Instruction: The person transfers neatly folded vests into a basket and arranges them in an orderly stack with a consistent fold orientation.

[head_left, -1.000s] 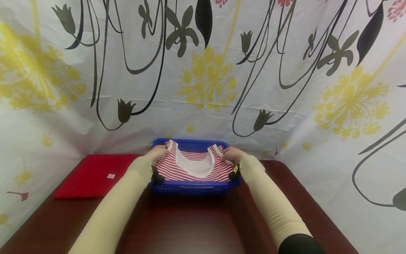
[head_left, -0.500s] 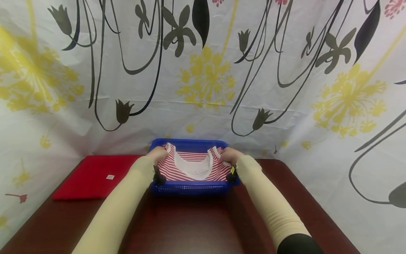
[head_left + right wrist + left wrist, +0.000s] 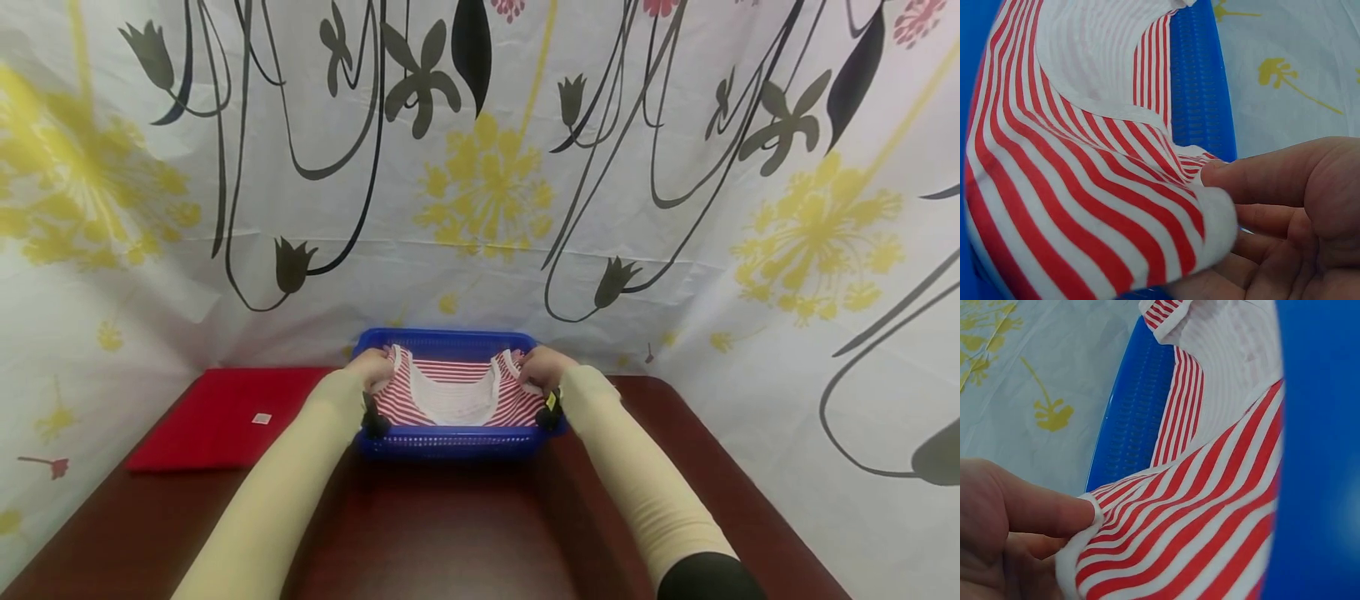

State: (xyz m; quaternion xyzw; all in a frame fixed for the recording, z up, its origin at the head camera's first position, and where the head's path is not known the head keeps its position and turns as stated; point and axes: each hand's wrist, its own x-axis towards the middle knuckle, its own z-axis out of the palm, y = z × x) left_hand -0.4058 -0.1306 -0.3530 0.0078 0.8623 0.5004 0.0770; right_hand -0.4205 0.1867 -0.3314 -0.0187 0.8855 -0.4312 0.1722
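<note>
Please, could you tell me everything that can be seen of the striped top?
The red-and-white striped top looks like thin, soft knit cloth, with a wide scooped neckline edged in white; its inner side is paler, with stripes showing faintly. It is spread across the blue basket, neckline open. The left hand pinches one white-edged side near the shoulder; the right hand pinches the other. Its lower part is hidden.

From my end I count two hands, one left hand (image 3: 371, 369) and one right hand (image 3: 546, 367), two pale sleeves (image 3: 277, 492) and two black wrist units (image 3: 376, 421). I get one striped garment (image 3: 457, 404) and one blue basket (image 3: 450, 442) at the far edge of one table (image 3: 442, 533). Toward its far left corner I see one red cloth (image 3: 217, 417) with one white label (image 3: 262, 418). One curtain (image 3: 480, 287) carries three large yellow blooms (image 3: 491, 187).
</note>
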